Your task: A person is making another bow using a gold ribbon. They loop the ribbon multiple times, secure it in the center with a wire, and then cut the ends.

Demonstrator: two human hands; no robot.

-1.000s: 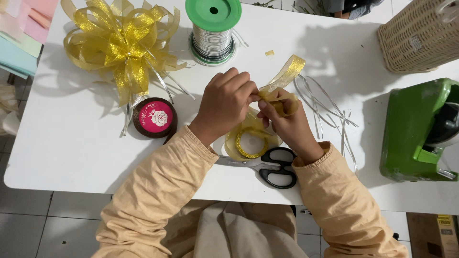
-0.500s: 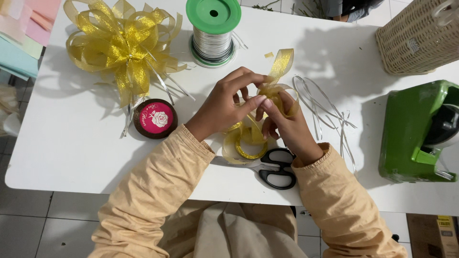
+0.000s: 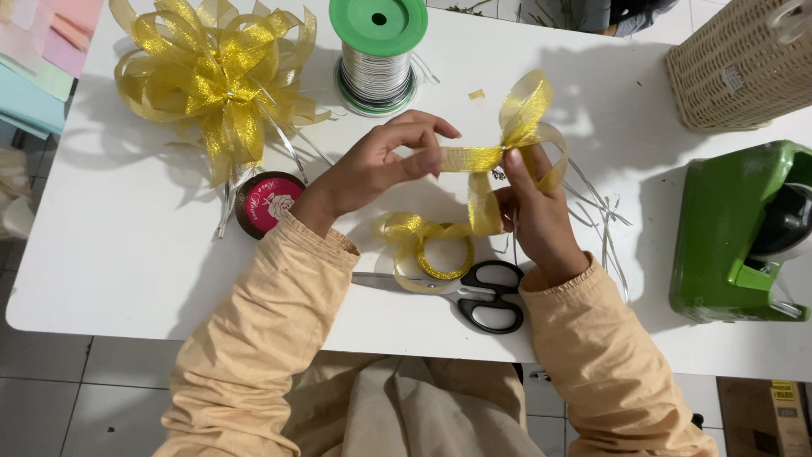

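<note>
A sheer gold ribbon [image 3: 520,135] is stretched and looped between both hands above the white table [image 3: 127,254]. My left hand [image 3: 381,161] pinches one end of the strip with thumb and fingers. My right hand [image 3: 533,211] pinches the folded middle, with loops rising above it. The ribbon trails down to a small gold ribbon roll [image 3: 440,250] lying on the table under my wrists. Black-handled scissors [image 3: 482,296] lie just in front of the roll.
A finished gold ribbon bow [image 3: 211,76] lies at the back left, a round red tin [image 3: 269,203] beside it. A green spool of silver wire [image 3: 376,51] stands at the back. Cut wire pieces [image 3: 605,216], a green tape dispenser [image 3: 744,228] and a wicker basket [image 3: 744,59] sit to the right.
My hands have moved apart and risen a little. The ribbon, bunched between them before, is now pulled out into a flat strip with loops above my right hand.
</note>
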